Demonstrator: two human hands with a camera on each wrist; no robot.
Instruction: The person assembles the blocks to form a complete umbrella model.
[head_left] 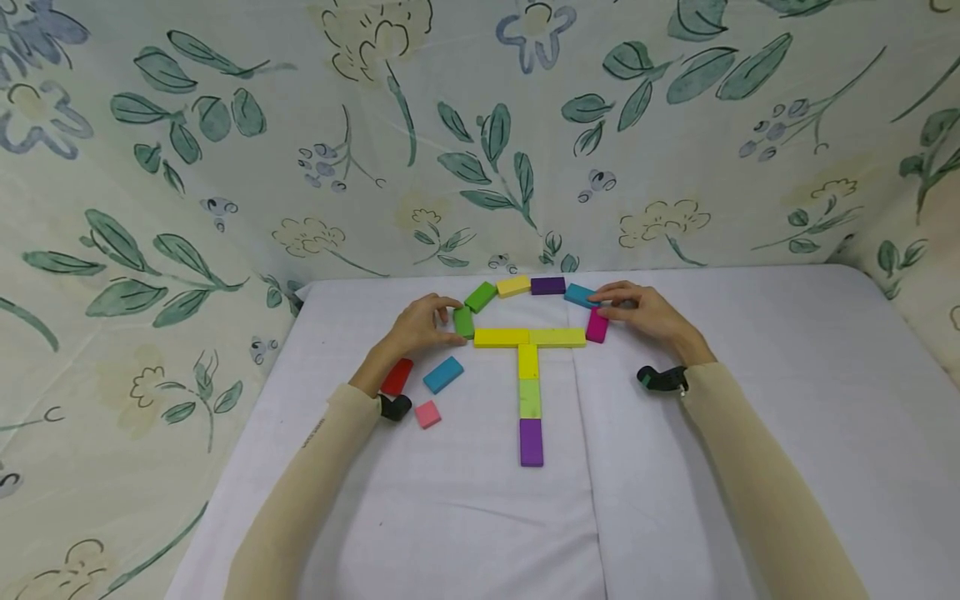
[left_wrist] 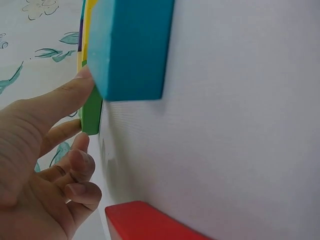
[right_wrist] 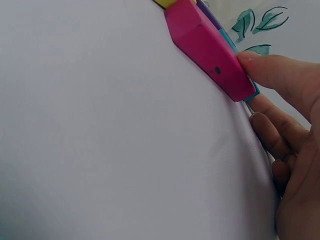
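In the head view, an arch of coloured wooden blocks curves over a yellow bar (head_left: 502,337). My left hand (head_left: 423,323) pinches the lower green block (head_left: 464,322) at the arch's left end, thumb and forefinger at its two ends. At the right end my right hand (head_left: 645,312) has its thumb on the magenta block (head_left: 597,326) and its forefinger at the blue block (head_left: 580,295) above it. In the right wrist view, thumb and finger close around the corner where the magenta block (right_wrist: 207,50) meets the blue one. The remaining fingers are partly curled.
Below the bar runs a stem of yellow, light green and purple (head_left: 531,442) blocks. Left of it lie a loose blue block (head_left: 443,375), a pink block (head_left: 428,414) and a red block (head_left: 397,377) by my left wrist. Floral cloth (head_left: 480,192) rises behind the white table (head_left: 675,500).
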